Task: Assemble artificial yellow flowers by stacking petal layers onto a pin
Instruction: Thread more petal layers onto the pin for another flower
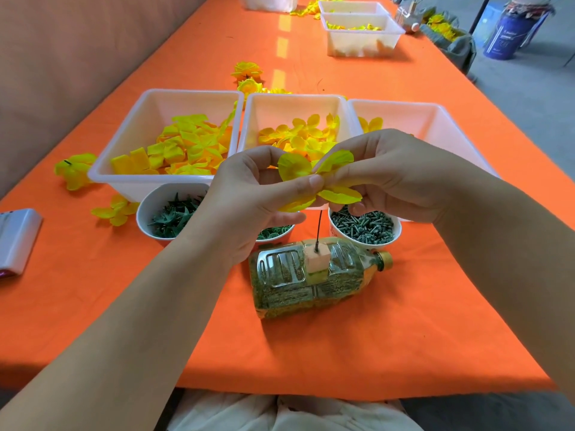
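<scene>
**Petal layer held above the pin**

A yellow petal layer [294,166] is pinched at its middle between the left hand [249,194] and the right hand [389,172], which are brought close together in front of the trays. The fingers of both hands are curled onto the layer, and its petals are spread out above and below the fingertips. The layer is held just above the pin [319,230]; whether the tip touches it cannot be told. The pin is stuck upright in an orange foam block [315,264], which is seated on a plastic bottle [289,293] laid on its side on the orange surface [342,353]. Behind the hands, three white trays are set side by side. Yellow petals are heaped in the left tray [146,119] and the middle tray [280,113], while the right tray [435,126] is partly hidden. Between trays and bottle, green leaf pieces are kept in the left cup [152,199] and small green studs in the right cup [396,234].
</scene>
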